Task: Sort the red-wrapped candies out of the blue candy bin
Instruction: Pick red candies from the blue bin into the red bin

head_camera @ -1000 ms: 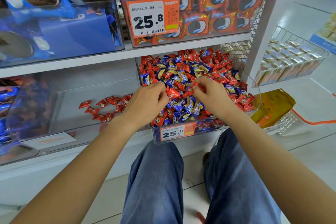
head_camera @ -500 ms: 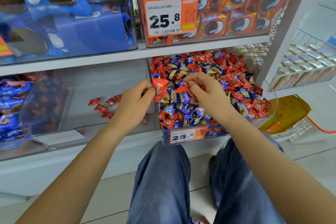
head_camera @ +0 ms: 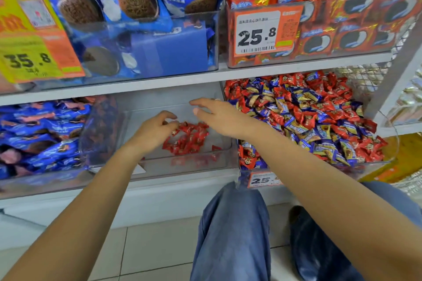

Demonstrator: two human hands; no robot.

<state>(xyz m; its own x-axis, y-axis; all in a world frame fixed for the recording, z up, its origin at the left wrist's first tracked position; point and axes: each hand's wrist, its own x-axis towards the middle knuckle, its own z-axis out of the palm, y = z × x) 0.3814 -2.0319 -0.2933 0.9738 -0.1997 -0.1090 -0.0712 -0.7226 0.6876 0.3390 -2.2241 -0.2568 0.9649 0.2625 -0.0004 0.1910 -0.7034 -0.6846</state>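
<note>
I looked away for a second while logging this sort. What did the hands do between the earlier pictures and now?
Both hands moved left, out of the clear bin of mixed red and blue candies and over the clear middle bin. The left hand and right hand now hold nothing, with fingers loose above the pile of red-wrapped candies, which looks larger than before. The mixed bin is still mostly full.

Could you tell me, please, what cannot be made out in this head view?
- Left hand: its fingertips meet the red candies; whether they still pinch one is unclear.
- Mixed bin: the right arm covers its near-left candies.
- Lower price tag: the arm hides its right part.
- Yellow tag: cut by the left edge and blurred.
- Small print on the upper tag: too small.
</note>
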